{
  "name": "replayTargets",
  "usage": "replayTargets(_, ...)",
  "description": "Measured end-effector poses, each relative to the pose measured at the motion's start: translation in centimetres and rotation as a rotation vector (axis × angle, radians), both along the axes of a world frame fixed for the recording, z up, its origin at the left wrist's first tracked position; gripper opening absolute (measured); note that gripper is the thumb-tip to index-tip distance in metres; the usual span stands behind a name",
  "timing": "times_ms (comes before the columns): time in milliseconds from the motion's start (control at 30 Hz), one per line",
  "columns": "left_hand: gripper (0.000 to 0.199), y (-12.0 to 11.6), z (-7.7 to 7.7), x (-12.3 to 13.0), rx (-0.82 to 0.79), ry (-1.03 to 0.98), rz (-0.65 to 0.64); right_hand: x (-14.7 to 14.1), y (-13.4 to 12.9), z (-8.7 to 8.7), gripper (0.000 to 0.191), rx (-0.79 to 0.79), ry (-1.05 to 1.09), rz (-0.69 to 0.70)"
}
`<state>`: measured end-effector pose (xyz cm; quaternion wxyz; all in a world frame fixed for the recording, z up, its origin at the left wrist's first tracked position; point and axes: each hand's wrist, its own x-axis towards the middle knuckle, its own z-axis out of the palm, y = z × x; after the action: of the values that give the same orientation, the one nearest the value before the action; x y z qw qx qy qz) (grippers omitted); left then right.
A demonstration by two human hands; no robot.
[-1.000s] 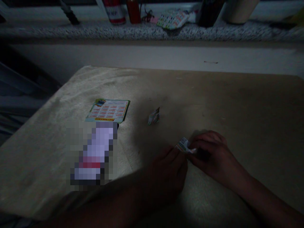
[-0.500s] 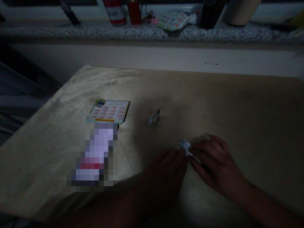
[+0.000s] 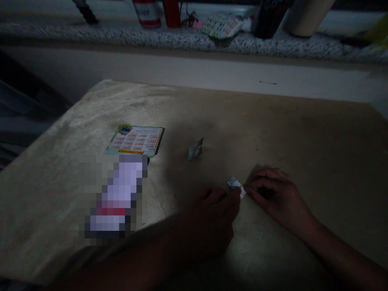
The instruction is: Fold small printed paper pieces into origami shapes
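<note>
Right of the printed card (image 3: pixel 135 140), nearer us, our left hand (image 3: pixel 214 212) pins the paper piece (image 3: pixel 232 182); our right hand's (image 3: pixel 277 194) fingertips sit close together at its corner, grip unclear; we want even pressure.

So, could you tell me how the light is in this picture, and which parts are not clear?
Head view: dim overall, the left hand darker than the right hand; head view: a soft shadow on the table surrounds the small folded paper; head view: pixelation hides the phone-shaped object; head view: fine print on the calendar-like card is unreadable.
</note>
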<state>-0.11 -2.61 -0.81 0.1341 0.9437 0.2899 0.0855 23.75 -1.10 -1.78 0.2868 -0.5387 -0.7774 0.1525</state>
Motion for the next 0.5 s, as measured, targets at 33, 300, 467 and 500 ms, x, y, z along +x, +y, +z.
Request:
replayTargets(33,0.049,0.0,0.0,0.0,0.000,0.001,0.002,0.0,0.2,0.0,0.009,-0.005,0.001,-0.001)
replayTargets(300,0.053,0.0,0.1,0.2,-0.006,0.012,0.003,-0.2,1.3,-0.1,0.013,-0.031,0.047,0.009)
replayTargets(467,0.051,0.1,0.4,0.2,-0.013,0.032,-0.006,-0.6,2.4,-0.4,0.013,-0.025,0.034,0.037)
replayTargets(500,0.051,0.1,0.5,0.2,-0.014,0.033,-0.004,-0.7,2.6,-0.4,0.013,-0.024,0.032,0.038)
